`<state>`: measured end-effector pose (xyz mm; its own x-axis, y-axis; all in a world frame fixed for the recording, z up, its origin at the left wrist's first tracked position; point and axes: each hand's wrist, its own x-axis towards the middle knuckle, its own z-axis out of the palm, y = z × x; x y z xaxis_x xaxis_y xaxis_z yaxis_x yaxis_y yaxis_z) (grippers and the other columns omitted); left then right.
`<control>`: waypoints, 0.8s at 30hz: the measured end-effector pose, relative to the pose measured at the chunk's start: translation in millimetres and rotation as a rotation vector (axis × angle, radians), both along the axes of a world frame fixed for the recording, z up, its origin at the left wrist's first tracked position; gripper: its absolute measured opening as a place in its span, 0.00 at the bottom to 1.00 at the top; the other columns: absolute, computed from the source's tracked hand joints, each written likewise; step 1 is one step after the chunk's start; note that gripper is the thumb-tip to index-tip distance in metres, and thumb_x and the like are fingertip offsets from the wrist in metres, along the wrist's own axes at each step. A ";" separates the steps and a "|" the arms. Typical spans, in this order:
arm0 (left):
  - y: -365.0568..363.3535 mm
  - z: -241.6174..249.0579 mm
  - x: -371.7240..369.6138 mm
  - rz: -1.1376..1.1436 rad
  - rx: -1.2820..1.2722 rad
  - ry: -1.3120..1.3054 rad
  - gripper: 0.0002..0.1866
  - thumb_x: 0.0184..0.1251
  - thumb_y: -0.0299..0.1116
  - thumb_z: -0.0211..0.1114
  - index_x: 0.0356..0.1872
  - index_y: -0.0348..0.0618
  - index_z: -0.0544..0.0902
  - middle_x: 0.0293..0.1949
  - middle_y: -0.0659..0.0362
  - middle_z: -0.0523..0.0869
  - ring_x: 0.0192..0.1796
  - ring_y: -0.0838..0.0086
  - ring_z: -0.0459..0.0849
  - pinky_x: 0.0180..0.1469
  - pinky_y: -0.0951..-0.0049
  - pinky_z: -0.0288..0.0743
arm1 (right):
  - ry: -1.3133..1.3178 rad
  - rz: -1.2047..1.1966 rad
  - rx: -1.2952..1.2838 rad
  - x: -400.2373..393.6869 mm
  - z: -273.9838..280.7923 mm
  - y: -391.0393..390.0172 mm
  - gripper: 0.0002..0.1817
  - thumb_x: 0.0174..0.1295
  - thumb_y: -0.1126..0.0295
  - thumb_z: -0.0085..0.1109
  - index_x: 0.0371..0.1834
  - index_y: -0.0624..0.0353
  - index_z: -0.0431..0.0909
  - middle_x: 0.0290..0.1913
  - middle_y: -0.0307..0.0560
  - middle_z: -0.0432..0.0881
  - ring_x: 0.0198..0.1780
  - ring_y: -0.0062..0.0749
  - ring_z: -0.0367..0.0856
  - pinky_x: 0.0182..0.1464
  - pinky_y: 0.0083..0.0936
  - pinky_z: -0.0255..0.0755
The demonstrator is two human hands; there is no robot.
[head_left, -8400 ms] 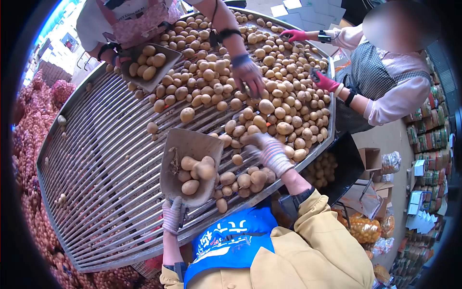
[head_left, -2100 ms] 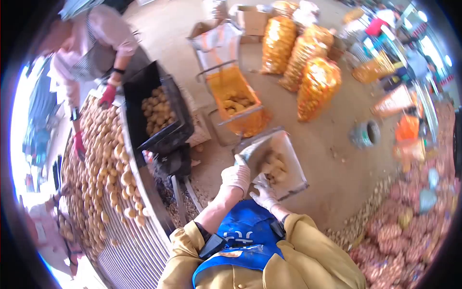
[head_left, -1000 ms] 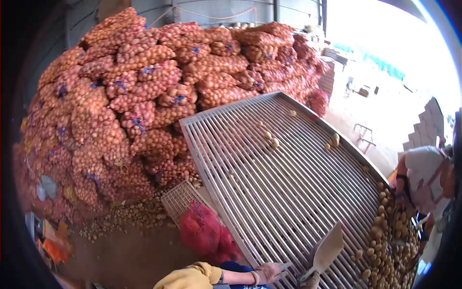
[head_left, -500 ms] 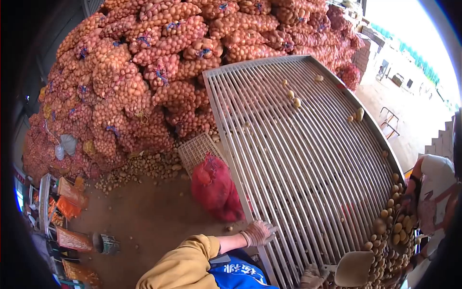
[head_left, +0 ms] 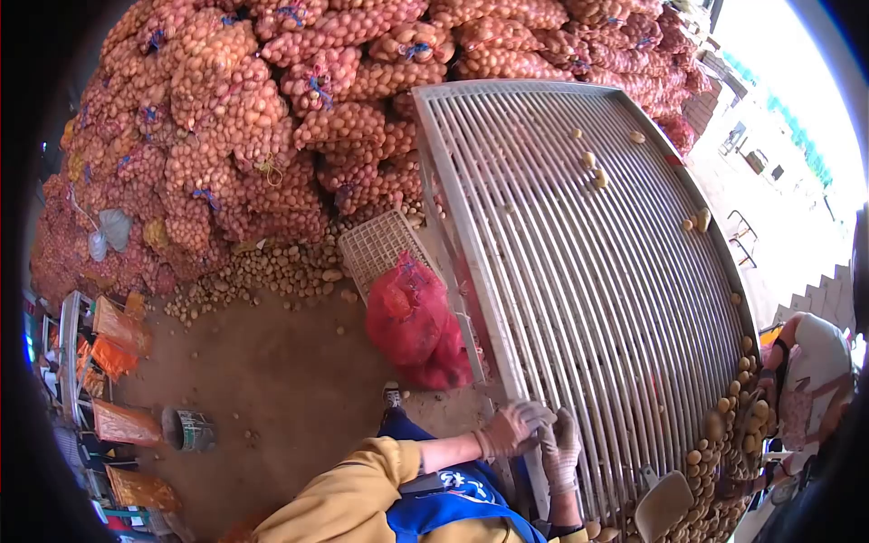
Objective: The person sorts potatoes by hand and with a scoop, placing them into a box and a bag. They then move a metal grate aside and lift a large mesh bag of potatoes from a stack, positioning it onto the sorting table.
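Over the near left rim of a slatted metal sorting rack [head_left: 579, 262], my two gloved hands meet. My left hand [head_left: 511, 430] reaches in from the left, its fingers bent against the fingers of the other hand; anything between them is too small to make out. My right hand [head_left: 561, 452] points upward with its fingers stretched out. To its right, apart from both hands, a beige paddle-shaped piece [head_left: 664, 507] with a short metal neck rests at the rack's lower end. A few potatoes [head_left: 597, 175] lie on the upper bars.
Stacked red net sacks of potatoes [head_left: 226, 118] rise behind. A red net sack [head_left: 412, 326] and a plastic crate [head_left: 385, 249] stand left of the rack. Loose potatoes [head_left: 715, 452] gather on the right, beside another person [head_left: 810, 380]. A bucket [head_left: 188, 430] lies at left.
My right hand has left the paddle-shaped piece's neck area and come up to my left hand. My left hand has shifted along the rim to meet it. The view has turned slightly.
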<state>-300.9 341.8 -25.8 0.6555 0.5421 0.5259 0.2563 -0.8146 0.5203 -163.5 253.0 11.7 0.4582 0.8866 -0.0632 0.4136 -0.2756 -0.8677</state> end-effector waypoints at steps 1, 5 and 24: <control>14.4 0.7 -26.8 0.000 -0.014 -0.004 0.19 0.66 0.45 0.58 0.51 0.45 0.79 0.51 0.53 0.82 0.56 0.59 0.79 0.63 0.57 0.68 | -0.142 0.023 0.028 -8.8 -12.1 13.9 0.36 0.59 0.51 0.66 0.64 0.66 0.69 0.49 0.59 0.79 0.49 0.51 0.80 0.54 0.40 0.74; 98.8 -15.0 -155.8 0.256 -0.267 0.099 0.17 0.60 0.38 0.64 0.49 0.45 0.79 0.50 0.51 0.81 0.51 0.56 0.81 0.55 0.57 0.75 | -0.568 0.117 -0.106 -56.6 -28.3 83.2 0.39 0.54 0.52 0.68 0.66 0.61 0.66 0.59 0.63 0.73 0.59 0.62 0.71 0.61 0.48 0.68; 333.1 -369.5 -365.7 1.056 -1.329 0.379 0.24 0.63 0.54 0.57 0.51 0.51 0.84 0.51 0.51 0.86 0.55 0.55 0.83 0.58 0.60 0.75 | -0.747 -0.164 -0.537 -101.7 -30.4 162.4 0.39 0.47 0.51 0.75 0.63 0.54 0.73 0.44 0.60 0.82 0.44 0.57 0.80 0.45 0.45 0.75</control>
<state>-666.6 674.9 -395.4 -0.2651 0.6810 -0.6826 0.6076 0.6677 0.4301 -265.2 415.3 -18.7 0.6624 0.7444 -0.0843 0.7330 -0.6673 -0.1319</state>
